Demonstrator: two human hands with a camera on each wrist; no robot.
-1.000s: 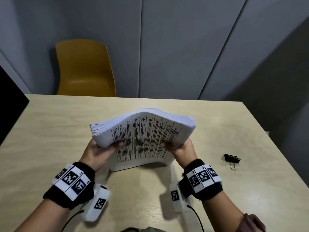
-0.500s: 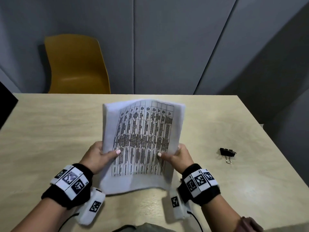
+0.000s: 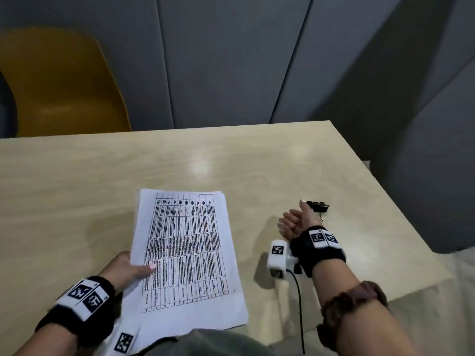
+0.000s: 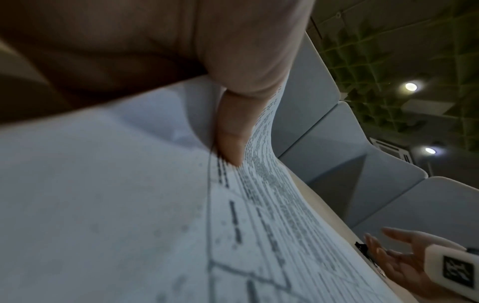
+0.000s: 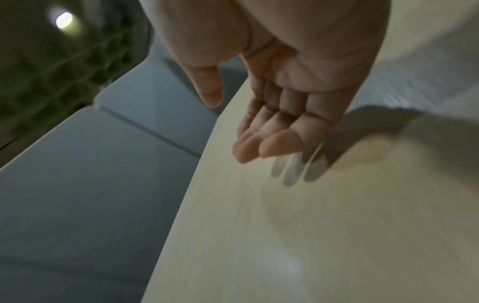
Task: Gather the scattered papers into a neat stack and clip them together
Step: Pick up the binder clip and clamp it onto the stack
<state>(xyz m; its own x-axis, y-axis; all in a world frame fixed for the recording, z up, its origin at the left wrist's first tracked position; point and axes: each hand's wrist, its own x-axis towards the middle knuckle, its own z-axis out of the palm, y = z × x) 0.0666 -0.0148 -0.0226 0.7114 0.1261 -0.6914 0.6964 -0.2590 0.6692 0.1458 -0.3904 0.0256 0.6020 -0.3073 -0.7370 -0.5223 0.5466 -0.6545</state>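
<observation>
A stack of white papers (image 3: 187, 253) with a printed table on top lies flat on the wooden table (image 3: 231, 163), near its front edge. My left hand (image 3: 133, 265) pinches the stack's left edge, thumb (image 4: 233, 133) on top and the other fingers hidden beneath. A black binder clip (image 3: 317, 205) lies on the table to the right of the stack. My right hand (image 3: 293, 214) hovers open beside the clip, its thumb tip just left of it; whether they touch is unclear. In the right wrist view the right hand (image 5: 272, 123) holds nothing and the clip is out of sight.
A yellow chair (image 3: 61, 86) stands behind the table at the far left, in front of grey wall panels (image 3: 231, 60). The table's right edge (image 3: 385, 201) runs close past the clip. A cable (image 3: 299, 304) trails from my right wrist camera.
The stack, held upright in both hands before, now lies flat on the table. My right hand has let go of it and moved right to the binder clip. The left hand keeps its hold.
</observation>
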